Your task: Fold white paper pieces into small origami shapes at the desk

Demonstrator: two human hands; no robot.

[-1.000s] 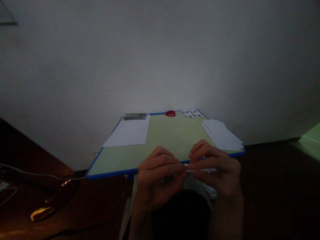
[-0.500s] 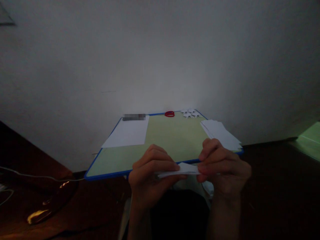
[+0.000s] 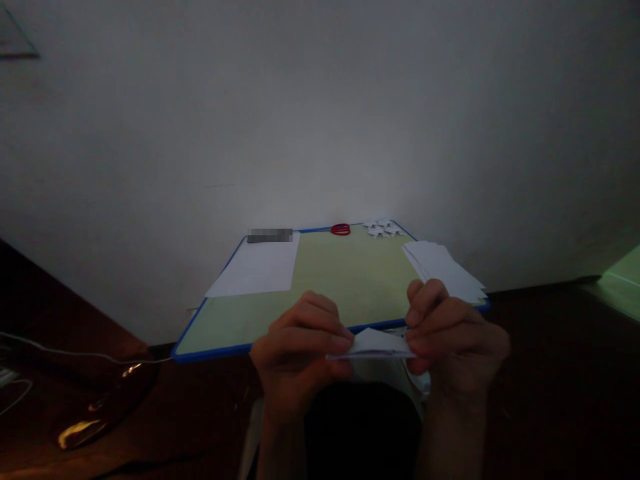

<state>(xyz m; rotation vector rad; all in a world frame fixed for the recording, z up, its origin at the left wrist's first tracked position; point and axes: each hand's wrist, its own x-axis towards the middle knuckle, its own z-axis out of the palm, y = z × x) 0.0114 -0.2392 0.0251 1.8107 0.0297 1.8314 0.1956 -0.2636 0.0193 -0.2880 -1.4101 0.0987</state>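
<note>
In the head view, a folded white paper (image 3: 379, 344) is held up in the air between the two hands, just on the person's side of the near blue edge of the tabletop (image 3: 345, 273) and above the dark clothing over the lap (image 3: 363, 430). Its long axis runs left to right, almost level across the view, while the tabletop's near edge slopes gently upward toward the right. The lower edge of the paper is nearly straight and faces the person; its upper outline rises to a low, blunt peak left of the middle, pointing away toward the tabletop. The left hand (image 3: 303, 353) has its grip closed on the left part, fingers above and thumb below; the right hand (image 3: 456, 343) has its grip pinching the right end, whose tip is hidden by the fingers. On the tabletop, a large white sheet (image 3: 255, 270) lies at the left with a dark pixelated object (image 3: 270, 235) at its far end, red-handled scissors (image 3: 341, 229) lie along the far edge, small folded white pieces (image 3: 384, 229) sit together at the far right corner, and a stack of white sheets (image 3: 447, 270) is fanned slightly along the right side, near the right hand.
</note>
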